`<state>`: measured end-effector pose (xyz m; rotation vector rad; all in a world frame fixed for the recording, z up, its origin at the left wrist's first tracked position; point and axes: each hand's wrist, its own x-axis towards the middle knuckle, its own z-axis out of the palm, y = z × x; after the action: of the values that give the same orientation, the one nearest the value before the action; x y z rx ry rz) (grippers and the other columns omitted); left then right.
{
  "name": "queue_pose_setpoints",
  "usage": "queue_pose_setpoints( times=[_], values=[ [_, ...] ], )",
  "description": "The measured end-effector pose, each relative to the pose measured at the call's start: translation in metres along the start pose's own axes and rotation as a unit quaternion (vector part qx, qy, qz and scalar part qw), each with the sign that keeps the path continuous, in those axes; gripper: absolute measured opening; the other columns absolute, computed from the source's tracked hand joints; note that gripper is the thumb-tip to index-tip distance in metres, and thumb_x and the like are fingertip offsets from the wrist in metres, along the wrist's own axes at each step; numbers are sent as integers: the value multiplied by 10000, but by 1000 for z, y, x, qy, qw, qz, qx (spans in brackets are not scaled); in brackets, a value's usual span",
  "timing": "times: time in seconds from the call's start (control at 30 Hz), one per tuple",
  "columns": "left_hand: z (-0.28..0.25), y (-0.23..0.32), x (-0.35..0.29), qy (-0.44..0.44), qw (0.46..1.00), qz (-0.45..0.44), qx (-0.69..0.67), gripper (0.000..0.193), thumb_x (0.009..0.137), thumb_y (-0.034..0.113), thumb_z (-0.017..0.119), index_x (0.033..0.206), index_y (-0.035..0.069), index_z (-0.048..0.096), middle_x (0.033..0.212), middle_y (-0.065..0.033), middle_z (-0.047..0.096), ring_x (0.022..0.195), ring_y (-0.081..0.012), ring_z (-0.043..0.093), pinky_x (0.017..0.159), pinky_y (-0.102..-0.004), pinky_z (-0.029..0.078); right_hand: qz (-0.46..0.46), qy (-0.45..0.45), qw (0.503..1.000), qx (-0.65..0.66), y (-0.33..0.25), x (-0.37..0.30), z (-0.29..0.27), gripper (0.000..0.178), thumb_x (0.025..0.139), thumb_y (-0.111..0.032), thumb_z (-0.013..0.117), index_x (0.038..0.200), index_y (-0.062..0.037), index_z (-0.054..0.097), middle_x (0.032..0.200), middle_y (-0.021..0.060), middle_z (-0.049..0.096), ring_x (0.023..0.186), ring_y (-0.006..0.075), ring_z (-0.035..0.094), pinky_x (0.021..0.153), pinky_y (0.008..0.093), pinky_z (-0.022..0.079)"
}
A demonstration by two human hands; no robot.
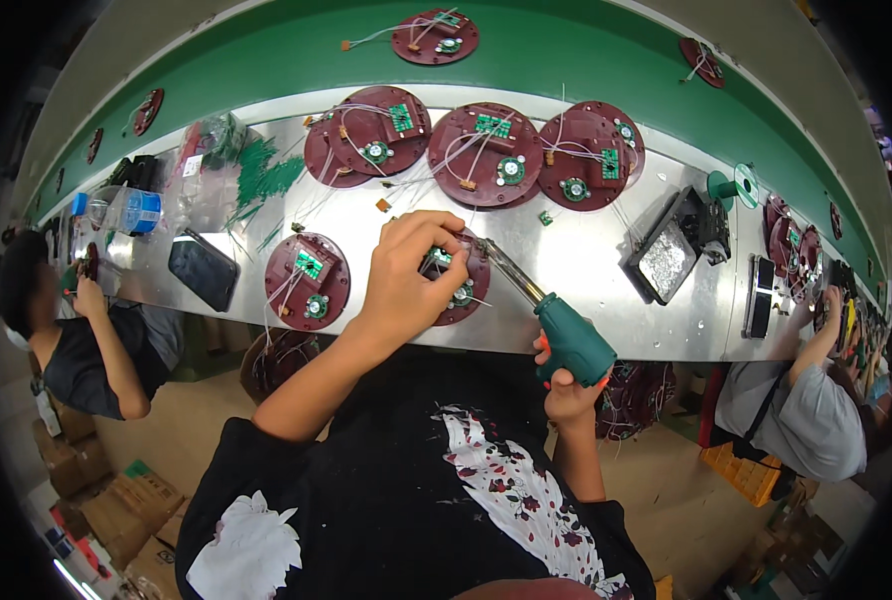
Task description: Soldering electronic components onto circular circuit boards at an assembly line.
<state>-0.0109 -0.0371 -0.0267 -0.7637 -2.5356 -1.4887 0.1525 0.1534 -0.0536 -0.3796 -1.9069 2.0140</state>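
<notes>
My right hand [569, 398] is wrapped round the handle of a green soldering gun [578, 342]. Its metal tip reaches left to the upper edge of a maroon round plate [479, 268]. Over that plate my left hand [406, 275] has thumb and forefinger pinched together close to the tip. What the pinch holds, if anything, is too small to make out. The hand covers part of the plate; a green circuit board and a small round part show beside the fingers. Left of my wrist lies another maroon plate [284, 262] with a green board and thin wires.
Several wired maroon plates [456, 150] lie in overlapping stacks behind my hands. A black tray with silvery bits [666, 262] and a green spool [734, 187] stand right. A phone [203, 268] and bottle [131, 210] lie left. Plates rest on the green belt [566, 50]. People sit both sides.
</notes>
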Motion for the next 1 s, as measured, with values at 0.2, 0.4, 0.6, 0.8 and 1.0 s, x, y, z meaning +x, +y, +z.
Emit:
queue_pose_setpoints(
  times=[0.2,0.4,0.6,0.8,1.0],
  values=[
    [0,-3,2,-1,1000,-3,-9,133,774,32,729,848,36,619,1070,-85,717,999,-288,662,905,-389,445,11,0,1000,-2,-4,2,2,952,778,-683,787,1213,132,557,898,78,679,720,94,643,665,221,527],
    [0,-4,4,-12,1000,-8,-2,129,774,26,719,842,37,610,1067,-82,711,1011,-280,653,914,-383,429,-12,6,999,-47,-6,5,5,844,822,-678,747,1130,96,617,843,74,665,701,110,644,656,230,520],
    [-3,-1,7,-33,999,-15,1,125,778,28,714,843,40,608,1066,-79,705,1020,-274,647,916,-383,422,-85,-26,989,-116,12,3,-9,757,888,-680,664,1071,55,665,894,97,641,700,143,644,637,261,524],
    [-4,1,9,-38,999,-18,16,116,776,22,723,837,33,624,1058,-86,723,979,-277,673,908,-375,443,-94,-33,987,-122,6,6,-8,735,898,-667,663,993,61,698,925,136,651,698,162,651,617,273,518],
    [-6,2,10,-43,999,-22,17,116,774,19,726,832,30,626,1050,-92,732,955,-279,688,909,-372,452,-34,28,999,-31,4,-2,1,822,867,-695,682,1059,104,671,953,133,649,708,139,643,621,264,523]
  ],
)
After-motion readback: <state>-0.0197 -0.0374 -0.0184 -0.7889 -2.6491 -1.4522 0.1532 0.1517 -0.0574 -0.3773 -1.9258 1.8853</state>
